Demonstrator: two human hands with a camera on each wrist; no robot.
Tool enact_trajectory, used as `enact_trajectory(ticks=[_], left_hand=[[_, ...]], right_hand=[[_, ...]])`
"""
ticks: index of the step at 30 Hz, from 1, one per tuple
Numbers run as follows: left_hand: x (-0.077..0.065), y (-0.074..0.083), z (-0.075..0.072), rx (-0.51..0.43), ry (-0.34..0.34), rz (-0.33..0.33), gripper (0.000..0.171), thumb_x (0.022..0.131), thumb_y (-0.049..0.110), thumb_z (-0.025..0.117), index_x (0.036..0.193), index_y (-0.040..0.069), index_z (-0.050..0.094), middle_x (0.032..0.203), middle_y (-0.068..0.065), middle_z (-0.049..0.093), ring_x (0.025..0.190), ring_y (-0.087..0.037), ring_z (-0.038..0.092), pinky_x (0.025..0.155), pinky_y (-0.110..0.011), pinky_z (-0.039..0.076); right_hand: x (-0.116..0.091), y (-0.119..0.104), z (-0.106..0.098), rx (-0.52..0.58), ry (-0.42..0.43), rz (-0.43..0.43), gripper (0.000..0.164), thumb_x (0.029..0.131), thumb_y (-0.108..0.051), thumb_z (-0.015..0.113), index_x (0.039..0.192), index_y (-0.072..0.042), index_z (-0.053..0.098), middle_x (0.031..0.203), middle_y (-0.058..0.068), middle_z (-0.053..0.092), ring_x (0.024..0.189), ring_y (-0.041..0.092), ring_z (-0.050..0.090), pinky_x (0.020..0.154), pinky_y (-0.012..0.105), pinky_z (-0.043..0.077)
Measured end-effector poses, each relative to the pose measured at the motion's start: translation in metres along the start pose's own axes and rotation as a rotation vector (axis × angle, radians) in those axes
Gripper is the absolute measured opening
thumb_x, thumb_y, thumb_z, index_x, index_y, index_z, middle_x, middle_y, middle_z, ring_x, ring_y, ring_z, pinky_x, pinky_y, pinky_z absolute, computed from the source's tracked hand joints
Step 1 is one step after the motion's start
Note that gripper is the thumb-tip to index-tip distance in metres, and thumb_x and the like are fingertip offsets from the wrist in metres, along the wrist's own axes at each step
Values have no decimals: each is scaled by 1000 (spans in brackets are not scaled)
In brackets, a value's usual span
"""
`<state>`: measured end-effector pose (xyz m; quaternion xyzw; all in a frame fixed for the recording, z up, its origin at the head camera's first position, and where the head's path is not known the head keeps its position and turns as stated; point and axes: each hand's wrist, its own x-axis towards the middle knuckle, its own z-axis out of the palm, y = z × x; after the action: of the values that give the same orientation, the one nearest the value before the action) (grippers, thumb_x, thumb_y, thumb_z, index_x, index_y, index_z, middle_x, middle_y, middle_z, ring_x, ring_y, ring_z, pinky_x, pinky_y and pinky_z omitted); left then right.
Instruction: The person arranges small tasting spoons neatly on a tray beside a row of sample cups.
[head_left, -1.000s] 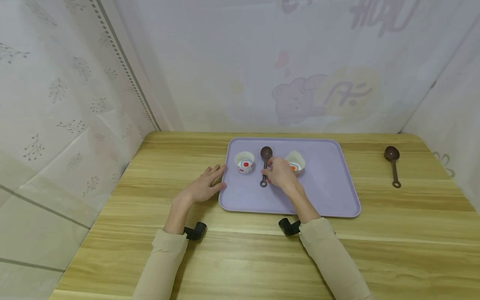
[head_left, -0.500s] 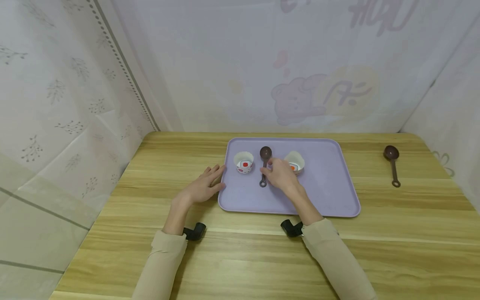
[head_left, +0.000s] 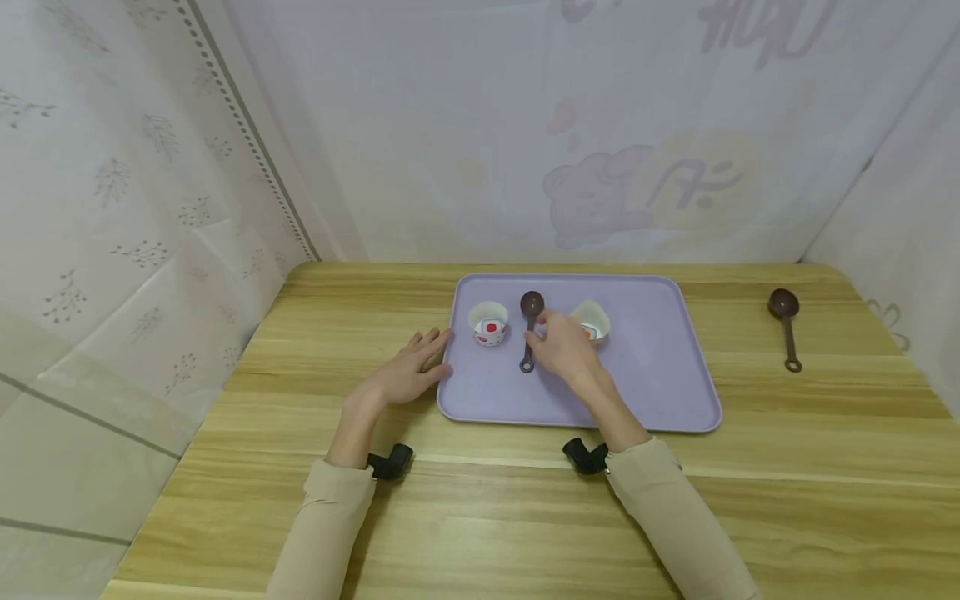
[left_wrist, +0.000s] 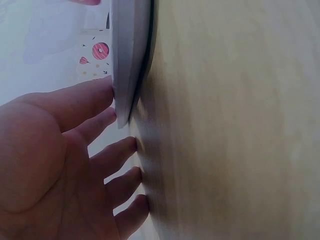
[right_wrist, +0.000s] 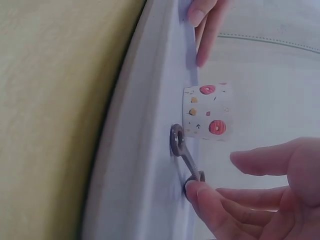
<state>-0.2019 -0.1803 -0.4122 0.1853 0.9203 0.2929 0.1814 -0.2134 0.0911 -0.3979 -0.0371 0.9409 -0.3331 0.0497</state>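
A brown measuring scoop (head_left: 532, 303) with a ringed handle lies on the lilac tray (head_left: 645, 379) between two paper baking cups. My right hand (head_left: 566, 343) is at its handle. In the right wrist view, curled fingertips (right_wrist: 196, 192) overlap the scoop's far end, while the thumb (right_wrist: 260, 157) stands apart above the handle. The left cup (head_left: 490, 325), doughnut-printed, shows a red spot inside. The right cup (head_left: 594, 318) shows an orange spot and is partly hidden behind my right hand. My left hand (head_left: 405, 369) is spread at the tray's left edge, its thumb (left_wrist: 90, 100) at the rim.
Another brown scoop (head_left: 784, 317) lies on the wooden table (head_left: 480, 517), right of the tray. Printed curtains (head_left: 420, 150) hang behind the table and at both sides. A black wrist camera (head_left: 587, 457) sits by the tray's front edge.
My right wrist has shifted slightly to the right, with the fingers staying at the scoop's handle. The left hand, tray, cups and scoops keep their places.
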Motion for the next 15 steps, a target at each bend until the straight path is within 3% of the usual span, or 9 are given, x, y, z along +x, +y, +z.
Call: enact_trajectory(ticks=[5, 15], left_hand=[[-1, 1, -1, -8, -5, -9, 65, 107, 29, 50, 162, 11, 20, 167, -20, 9, 152, -43, -1, 119, -65, 7], [-1, 1, 0, -5, -9, -1, 65, 107, 29, 50, 162, 10, 20, 167, -21, 9, 152, -44, -1, 119, -65, 6]], right_hand=[[-3, -3, -4, -10, 19, -6, 42, 101, -21, 62, 132, 6, 59, 61, 5, 56, 48, 11, 47, 46, 24, 38], [-11, -6, -11, -12, 97, -78, 38, 99, -14, 61, 130, 8, 59, 72, 9, 65, 47, 12, 50, 41, 23, 38]])
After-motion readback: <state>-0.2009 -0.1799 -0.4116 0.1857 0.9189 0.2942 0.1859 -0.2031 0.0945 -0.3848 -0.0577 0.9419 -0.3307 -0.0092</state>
